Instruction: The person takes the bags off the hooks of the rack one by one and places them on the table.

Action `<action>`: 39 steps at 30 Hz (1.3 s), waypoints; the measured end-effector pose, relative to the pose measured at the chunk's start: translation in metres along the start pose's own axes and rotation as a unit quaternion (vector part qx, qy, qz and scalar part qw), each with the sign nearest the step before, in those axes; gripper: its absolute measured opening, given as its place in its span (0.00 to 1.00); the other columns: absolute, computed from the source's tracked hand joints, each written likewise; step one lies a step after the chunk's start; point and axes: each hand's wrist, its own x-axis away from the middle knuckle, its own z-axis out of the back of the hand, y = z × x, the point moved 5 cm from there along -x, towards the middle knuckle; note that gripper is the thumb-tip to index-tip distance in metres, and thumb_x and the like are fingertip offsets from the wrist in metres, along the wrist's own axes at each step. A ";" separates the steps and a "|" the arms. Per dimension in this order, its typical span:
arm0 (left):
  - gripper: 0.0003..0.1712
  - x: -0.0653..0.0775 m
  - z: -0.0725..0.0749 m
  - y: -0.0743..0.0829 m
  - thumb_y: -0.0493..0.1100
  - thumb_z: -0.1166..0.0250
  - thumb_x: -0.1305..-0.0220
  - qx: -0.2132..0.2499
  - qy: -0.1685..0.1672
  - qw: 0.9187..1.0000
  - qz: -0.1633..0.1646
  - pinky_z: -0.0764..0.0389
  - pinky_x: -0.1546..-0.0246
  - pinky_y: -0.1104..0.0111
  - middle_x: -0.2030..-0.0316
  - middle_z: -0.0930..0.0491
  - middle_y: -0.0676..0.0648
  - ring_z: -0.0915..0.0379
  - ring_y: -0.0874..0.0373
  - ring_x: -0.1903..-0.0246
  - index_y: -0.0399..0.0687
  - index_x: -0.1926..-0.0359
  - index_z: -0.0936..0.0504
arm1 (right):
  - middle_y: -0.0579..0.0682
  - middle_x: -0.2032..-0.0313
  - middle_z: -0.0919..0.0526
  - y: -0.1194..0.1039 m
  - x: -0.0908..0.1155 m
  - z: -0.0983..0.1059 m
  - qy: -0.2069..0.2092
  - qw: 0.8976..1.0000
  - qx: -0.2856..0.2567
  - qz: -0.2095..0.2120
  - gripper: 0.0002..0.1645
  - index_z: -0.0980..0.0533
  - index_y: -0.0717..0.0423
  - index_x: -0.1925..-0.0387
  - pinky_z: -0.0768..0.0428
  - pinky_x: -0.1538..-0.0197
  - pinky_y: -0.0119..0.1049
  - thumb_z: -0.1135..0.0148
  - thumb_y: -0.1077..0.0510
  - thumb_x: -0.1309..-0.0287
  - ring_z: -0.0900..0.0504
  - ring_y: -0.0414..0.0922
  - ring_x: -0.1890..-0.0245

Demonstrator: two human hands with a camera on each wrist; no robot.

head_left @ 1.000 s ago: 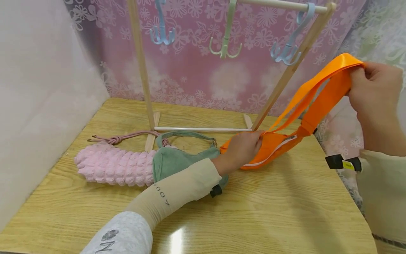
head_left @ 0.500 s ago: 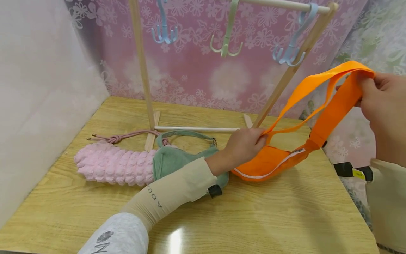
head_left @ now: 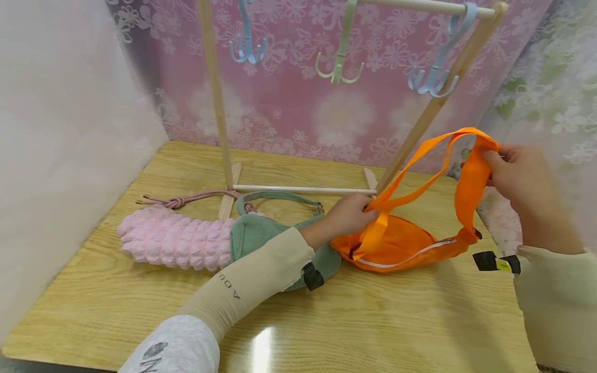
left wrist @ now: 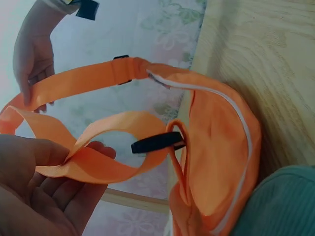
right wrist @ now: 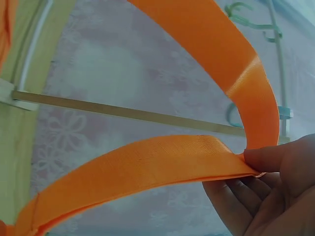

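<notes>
An orange waist bag (head_left: 401, 241) with a white zipper lies on the right side of the table. My left hand (head_left: 352, 212) pinches its strap near the black buckle (left wrist: 155, 142), just above the bag. Higher and to the right, my right hand (head_left: 522, 176) pinches the top of the strap loop (right wrist: 147, 160) between thumb and fingers. Left of the orange bag, a green corduroy bag (head_left: 261, 235) lies partly under my left forearm. A pink puffy bag (head_left: 177, 238) with a knotted cord handle touches the green bag's left side.
Behind the bags stands a wooden rack (head_left: 216, 98) with a white lower bar (head_left: 303, 189). From its top bar hang a left blue hook (head_left: 247, 49), a pale green hook (head_left: 339, 67) and a right blue hook (head_left: 434, 77). A flowered curtain (head_left: 289, 114) backs the table.
My right hand has come down and to the left, so the strap loop hangs lower and slacker. The orange bag has settled on the table; my left hand has shifted slightly left.
</notes>
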 end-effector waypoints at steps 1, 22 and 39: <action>0.13 -0.001 -0.001 -0.003 0.45 0.44 0.27 0.002 -0.005 1.000 0.006 0.40 0.88 0.75 0.88 0.37 0.51 0.46 0.62 0.90 0.41 0.63 0.18 | 0.26 0.79 0.24 0.003 -0.001 -0.004 -0.008 1.000 0.006 0.005 0.42 0.31 0.72 0.38 0.25 0.71 0.22 0.58 0.37 0.30 0.24 0.28 0.78; 0.10 -0.005 -0.026 -0.056 0.41 0.41 0.31 -0.007 -0.033 0.993 0.114 0.32 0.81 0.75 0.84 0.33 0.52 0.36 0.62 0.85 0.39 0.65 0.18 | 0.58 0.68 0.16 0.063 -0.031 -0.102 -0.086 0.996 0.003 0.025 0.29 0.27 0.76 0.47 0.17 0.71 0.35 0.56 0.51 0.26 0.18 0.38 0.79; 0.16 -0.005 -0.025 -0.073 0.44 0.33 0.37 -0.089 -0.029 0.986 0.137 0.26 0.65 0.71 0.63 0.21 0.50 0.27 0.59 0.67 0.41 0.52 0.22 | 0.64 0.59 0.15 0.078 -0.045 -0.169 -0.118 0.989 0.087 -0.006 0.25 0.25 0.74 0.48 0.25 0.74 0.33 0.59 0.56 0.26 0.20 0.51 0.71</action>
